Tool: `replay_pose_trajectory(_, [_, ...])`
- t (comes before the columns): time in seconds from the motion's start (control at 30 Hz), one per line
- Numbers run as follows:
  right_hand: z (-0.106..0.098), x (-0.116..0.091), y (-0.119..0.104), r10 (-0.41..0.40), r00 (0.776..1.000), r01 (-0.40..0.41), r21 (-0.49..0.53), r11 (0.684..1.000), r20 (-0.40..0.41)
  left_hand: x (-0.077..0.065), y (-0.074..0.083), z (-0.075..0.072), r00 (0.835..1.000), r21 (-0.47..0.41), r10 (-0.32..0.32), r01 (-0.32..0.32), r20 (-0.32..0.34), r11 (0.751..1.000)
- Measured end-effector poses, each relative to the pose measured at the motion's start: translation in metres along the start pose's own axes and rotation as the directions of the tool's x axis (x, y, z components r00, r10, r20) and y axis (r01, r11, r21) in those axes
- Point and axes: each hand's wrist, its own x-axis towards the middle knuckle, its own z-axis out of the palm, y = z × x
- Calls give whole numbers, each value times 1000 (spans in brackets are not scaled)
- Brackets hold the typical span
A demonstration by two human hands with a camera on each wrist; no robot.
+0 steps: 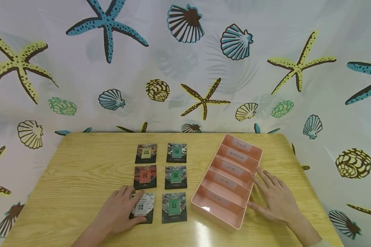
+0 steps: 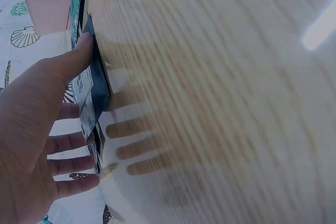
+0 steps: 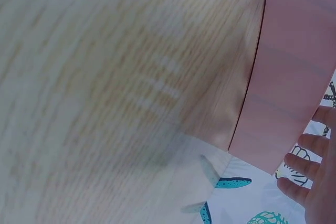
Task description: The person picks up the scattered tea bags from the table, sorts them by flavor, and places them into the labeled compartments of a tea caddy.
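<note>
My left hand (image 1: pixel 119 207) lies at the silver-white sachet (image 1: pixel 144 206) at the near left of the group. Thumb and index finger touch it, spread apart over its left part; in the left wrist view the thumb lies against the dark sachet edge (image 2: pixel 100 82) while the other fingers extend loosely. On the right, my right hand (image 1: pixel 275 197) rests its spread fingers along the right side of a pink divided box (image 1: pixel 216 216). In the right wrist view its fingers (image 3: pixel 299 163) are beside the box wall (image 3: pixel 283 77).
A red sachet (image 1: pixel 145 176) and a yellow-labelled sachet (image 1: pixel 146 153) lie beyond the white one. Beside them is a column of green- and teal-labelled sachets (image 1: pixel 174 207). Labels (image 1: pixel 230 168) mark the box compartments. A patterned cloth (image 1: pixel 185 68) hangs behind the wooden table (image 1: pixel 80 164).
</note>
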Motion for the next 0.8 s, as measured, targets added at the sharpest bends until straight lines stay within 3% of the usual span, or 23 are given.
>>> replay_pose_trajectory(0.27, [-1, 0, -1, -3, 1000, 3, -4, 1000, 0, 2, -2, -4, 1000, 66, 11, -9, -22, 998])
replay_pose_trajectory(0.8, [-1, 1, 0, -6, 1000, 6, -13, 1000, 0, 8, -1, -17, 985, 96, 63, -48, -160, 994])
